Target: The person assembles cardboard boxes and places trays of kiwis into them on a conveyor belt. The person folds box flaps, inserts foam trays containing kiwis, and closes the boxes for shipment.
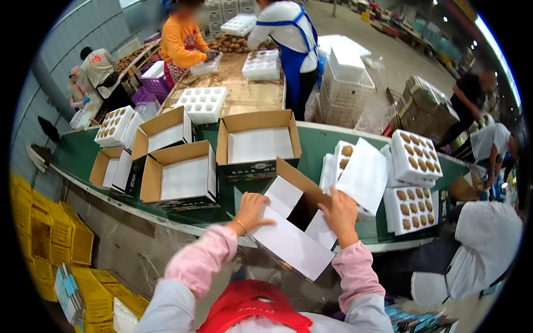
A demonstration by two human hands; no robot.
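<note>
My left hand [252, 212] grips the left side of a cardboard box [294, 241] that tilts toward me at the near edge of the green conveyor belt. My right hand [341, 215] holds the box's opposite side, its fingers along the edge. White flaps [319, 228] fold partly over the dark opening. Just past my right hand, a white sheet [363, 176] leans over foam trays of brown round fruit. Beyond my left hand stand several open boxes with white liners, among them a larger brown box [259, 145].
White foam trays of brown fruit [416, 157] are stacked on the belt's right [412, 210]. Past the belt, people work at a wooden table [239, 100] piled with fruit. Yellow crates [72, 233] stand at lower left. Another person [483, 250] is close on my right.
</note>
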